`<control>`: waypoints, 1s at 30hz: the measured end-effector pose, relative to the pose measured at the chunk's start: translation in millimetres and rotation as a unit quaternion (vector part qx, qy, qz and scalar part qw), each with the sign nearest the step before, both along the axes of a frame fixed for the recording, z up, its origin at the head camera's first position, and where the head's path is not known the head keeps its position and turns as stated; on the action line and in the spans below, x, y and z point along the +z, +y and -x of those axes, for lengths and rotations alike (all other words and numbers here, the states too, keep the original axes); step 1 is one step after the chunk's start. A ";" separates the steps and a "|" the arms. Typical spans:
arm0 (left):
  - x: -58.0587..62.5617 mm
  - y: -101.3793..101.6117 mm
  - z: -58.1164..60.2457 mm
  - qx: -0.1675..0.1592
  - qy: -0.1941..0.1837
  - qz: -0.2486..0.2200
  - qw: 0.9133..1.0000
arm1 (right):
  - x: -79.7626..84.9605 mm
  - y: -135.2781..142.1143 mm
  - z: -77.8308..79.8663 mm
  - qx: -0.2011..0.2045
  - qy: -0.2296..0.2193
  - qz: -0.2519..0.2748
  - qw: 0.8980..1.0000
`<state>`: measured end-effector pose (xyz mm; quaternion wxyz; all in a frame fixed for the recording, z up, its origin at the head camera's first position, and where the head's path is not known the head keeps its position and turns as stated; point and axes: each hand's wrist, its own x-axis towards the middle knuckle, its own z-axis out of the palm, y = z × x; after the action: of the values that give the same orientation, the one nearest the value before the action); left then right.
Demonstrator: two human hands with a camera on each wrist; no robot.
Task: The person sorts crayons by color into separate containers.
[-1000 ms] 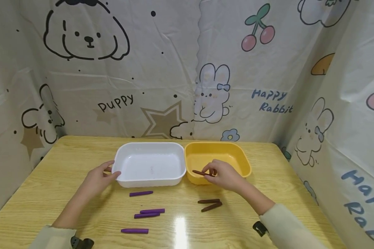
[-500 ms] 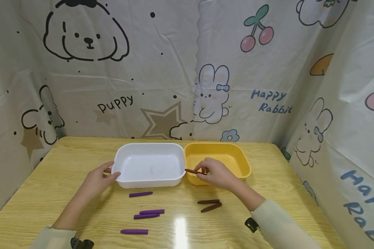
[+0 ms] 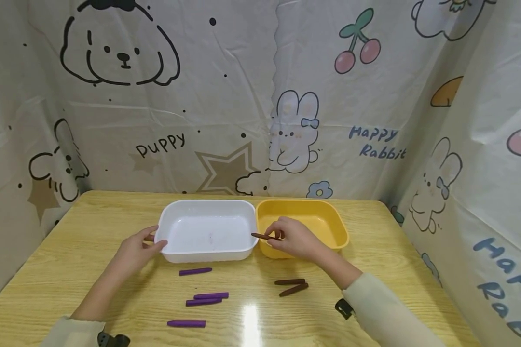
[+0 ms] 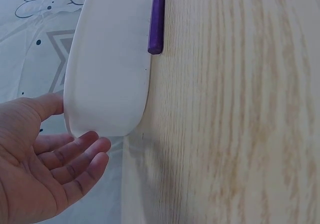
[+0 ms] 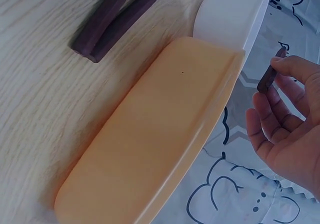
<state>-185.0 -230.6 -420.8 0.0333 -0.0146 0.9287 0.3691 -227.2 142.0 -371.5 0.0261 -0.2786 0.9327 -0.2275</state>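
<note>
A brown crayon (image 3: pixel 260 236) is pinched between the thumb and fingers of my right hand (image 3: pixel 294 238). It hovers near where the white container (image 3: pixel 208 256) meets the yellow container (image 3: pixel 346 236), its tip over the white one's right rim. My left hand (image 3: pixel 135 250) holds the white container's left end, thumb at the rim and fingers bent against the end wall in the left wrist view. Two more brown crayons (image 3: pixel 290 282) lie in front of the yellow container. Several purple crayons (image 3: pixel 186 324) lie in front of the white container.
Both containers stand side by side toward the back of the wooden table (image 3: pixel 91 217). Behind and beside the table hangs a printed cloth (image 3: pixel 226 96) with cartoon animals.
My right hand has shifted left with the brown crayon, from above the yellow container to the white container's right rim. The left hand stays in place.
</note>
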 end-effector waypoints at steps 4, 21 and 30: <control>0.1 0.4 -1.0 0.001 0.000 -0.001 1.000 | 1.5 -2.9 2.1 0.005 0.001 -0.004 1.000; -0.5 0.6 -0.5 -0.003 0.004 -0.009 1.000 | 7.7 -24.0 11.5 0.035 0.026 -0.042 0.998; -0.1 0.9 -1.6 0.000 0.006 -0.012 1.000 | 9.1 -40.5 12.1 0.053 0.032 -0.050 0.997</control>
<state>-183.4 -229.7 -420.9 0.0279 -0.0117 0.9243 0.3805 -239.4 101.5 -362.4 0.0221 -0.3336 0.9270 -0.1700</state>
